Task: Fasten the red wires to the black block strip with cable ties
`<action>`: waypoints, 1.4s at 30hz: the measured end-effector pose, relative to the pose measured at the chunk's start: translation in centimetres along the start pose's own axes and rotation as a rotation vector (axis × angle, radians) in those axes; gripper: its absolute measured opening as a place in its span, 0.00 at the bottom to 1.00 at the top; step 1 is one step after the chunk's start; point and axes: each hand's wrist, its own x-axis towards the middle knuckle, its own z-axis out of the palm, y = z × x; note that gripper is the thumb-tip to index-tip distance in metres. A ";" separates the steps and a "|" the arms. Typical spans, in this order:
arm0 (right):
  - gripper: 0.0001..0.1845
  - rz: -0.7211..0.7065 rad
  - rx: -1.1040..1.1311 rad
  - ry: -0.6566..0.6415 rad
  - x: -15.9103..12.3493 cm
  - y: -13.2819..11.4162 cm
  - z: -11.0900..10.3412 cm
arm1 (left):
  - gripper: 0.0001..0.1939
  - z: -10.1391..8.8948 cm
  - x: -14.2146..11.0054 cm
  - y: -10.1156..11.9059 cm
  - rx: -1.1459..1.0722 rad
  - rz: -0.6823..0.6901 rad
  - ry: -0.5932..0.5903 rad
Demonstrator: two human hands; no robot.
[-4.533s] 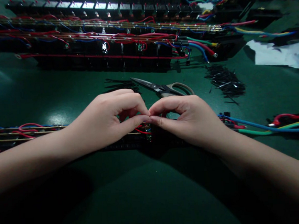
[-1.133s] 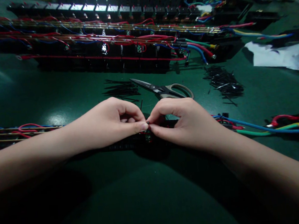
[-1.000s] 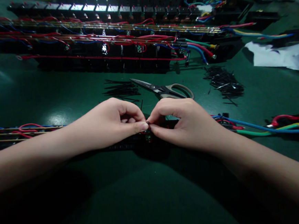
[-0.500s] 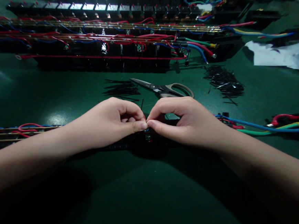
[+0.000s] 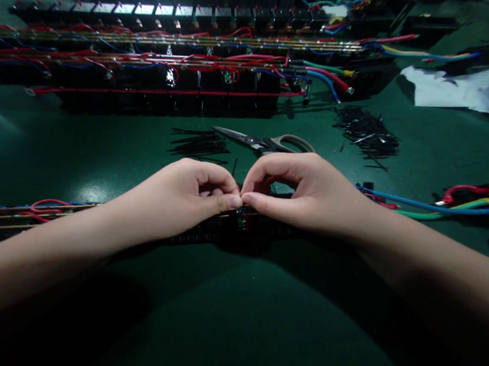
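My left hand and my right hand meet fingertip to fingertip in the middle of the head view. Each pinches thumb against forefinger over a long black wired assembly. Between them a thin black cable tie pokes up behind the fingertips; the part inside the pinch is hidden. Just below the fingertips shows a small green circuit board. Red and blue wires and brass-coloured rods run along the assembly on the left. Thick blue, green and red cables come out at its right end.
Behind my hands lie scissors, a small bunch of black cable ties and a larger pile of them. Further back, several similar wired assemblies stretch across the green table. White plastic wrapping lies at the right.
Both hands have shifted very slightly, the right one a little upward. The fingertips stay pinched together, and the upright black strip has moved slightly with them.
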 end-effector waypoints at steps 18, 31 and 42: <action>0.06 0.003 -0.044 -0.010 0.0 0.0 0.1 | 0.13 -0.3 0.1 0.4 -0.001 -0.005 -0.063; 0.05 -0.001 -0.053 -0.030 0.0 0.0 0.1 | 0.13 -0.3 0.0 0.3 0.042 0.033 -0.063; 0.05 -0.009 -0.082 -0.040 0.1 0.1 0.1 | 0.14 -0.2 -0.1 0.4 0.002 0.035 -0.037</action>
